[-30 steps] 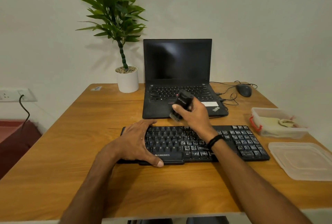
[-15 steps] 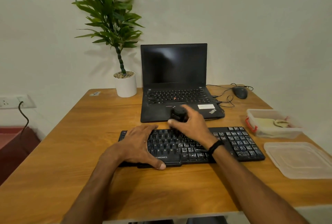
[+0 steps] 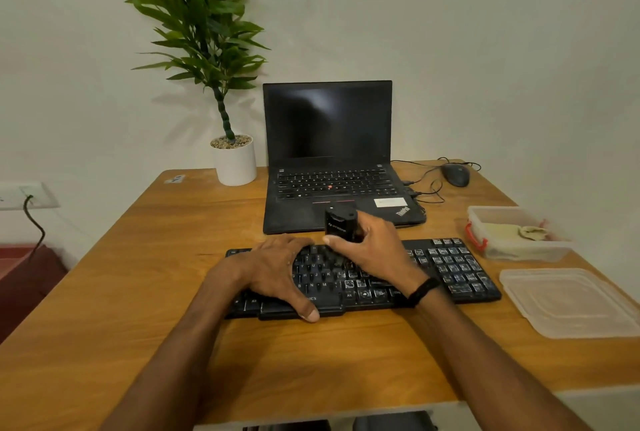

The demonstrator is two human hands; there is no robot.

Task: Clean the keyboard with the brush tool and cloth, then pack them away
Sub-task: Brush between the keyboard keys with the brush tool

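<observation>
Over the upper key rows, the right hand (image 3: 377,250) curls thumb and fingers round the black brush tool (image 3: 339,224), held upright above the keyboard (image 3: 450,268); its lower end is hidden. Just left of that grip, the left hand (image 3: 273,271) lies flat on the keys, holding nothing. Well right of the grip, the cloth (image 3: 509,233) lies in a clear container (image 3: 481,214).

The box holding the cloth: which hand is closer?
Right. The right hand holds the brush tool over the keyboard, nearer the box; the left hand rests farther left on it.
</observation>
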